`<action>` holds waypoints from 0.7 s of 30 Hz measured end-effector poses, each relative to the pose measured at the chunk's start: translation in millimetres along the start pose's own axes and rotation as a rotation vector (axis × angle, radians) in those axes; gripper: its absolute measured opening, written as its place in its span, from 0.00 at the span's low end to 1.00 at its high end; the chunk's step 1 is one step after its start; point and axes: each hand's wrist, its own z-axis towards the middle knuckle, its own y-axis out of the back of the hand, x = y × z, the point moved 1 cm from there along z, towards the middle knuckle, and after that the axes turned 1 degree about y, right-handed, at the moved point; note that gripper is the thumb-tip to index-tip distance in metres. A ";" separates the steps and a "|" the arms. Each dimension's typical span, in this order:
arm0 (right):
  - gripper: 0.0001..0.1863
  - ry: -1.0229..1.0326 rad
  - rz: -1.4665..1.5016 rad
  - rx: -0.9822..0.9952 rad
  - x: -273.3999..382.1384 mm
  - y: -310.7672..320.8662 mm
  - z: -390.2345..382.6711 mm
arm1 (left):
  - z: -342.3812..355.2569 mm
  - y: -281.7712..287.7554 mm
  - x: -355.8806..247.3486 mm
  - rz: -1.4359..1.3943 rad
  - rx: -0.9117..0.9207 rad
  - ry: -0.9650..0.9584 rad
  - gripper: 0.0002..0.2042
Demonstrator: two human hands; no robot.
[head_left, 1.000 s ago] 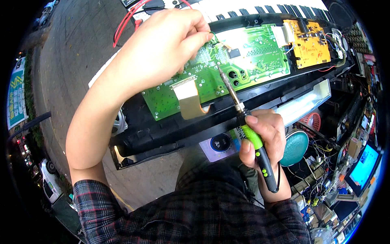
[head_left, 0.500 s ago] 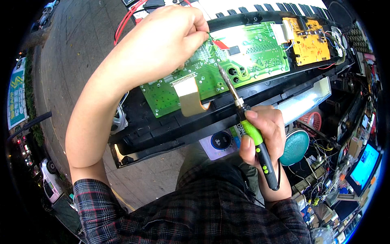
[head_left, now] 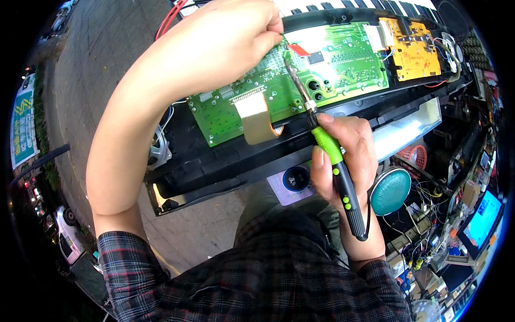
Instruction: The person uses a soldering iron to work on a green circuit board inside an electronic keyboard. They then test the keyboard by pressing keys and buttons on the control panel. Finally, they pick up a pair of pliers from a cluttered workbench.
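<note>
At the upper left of the green circuit board (head_left: 338, 70), inside the opened black keyboard housing (head_left: 241, 161), my left hand (head_left: 225, 40) pinches a thin green wire. A small red piece (head_left: 298, 49) lies at the wire's lower end, beside a black chip (head_left: 316, 57). My right hand (head_left: 354, 155) grips a green-and-black soldering iron (head_left: 327, 142), its metal tip pointing up at the board just below the red piece; contact cannot be told. A tan ribbon cable (head_left: 255, 123) hangs over the board's lower edge. An orange board (head_left: 416, 56) sits at the right.
Piano keys (head_left: 316, 7) and red leads (head_left: 166, 19) are behind. At the right are a teal disc (head_left: 390, 190), a pink basket (head_left: 413, 155), tangled cables and a lit screen (head_left: 483, 217). A road with a parked vehicle (head_left: 67, 236) lies left.
The red piece, absent a second ago, now shows by my left fingers. The iron has moved up the board toward it. The whole scene sits slightly higher in the picture.
</note>
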 end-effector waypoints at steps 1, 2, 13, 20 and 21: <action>0.23 0.003 -0.014 -0.002 -0.7 -1.6 0.6 | 0.8 -0.2 0.5 0.036 -0.007 -0.011 0.07; 0.23 -0.001 -0.003 -0.019 -2.0 -2.6 0.5 | 1.8 -0.1 1.1 0.071 -0.014 -0.021 0.07; 0.24 0.022 -0.027 -0.033 -2.6 -8.6 1.3 | 3.2 7.9 -14.7 0.161 0.009 0.011 0.08; 0.24 0.024 -0.069 -0.036 -4.2 -10.2 -0.2 | 0.7 13.9 -24.4 0.115 0.018 -0.012 0.08; 0.24 0.029 -0.073 -0.039 -4.5 -10.8 -0.1 | 1.1 12.5 -22.2 0.104 0.009 -0.028 0.08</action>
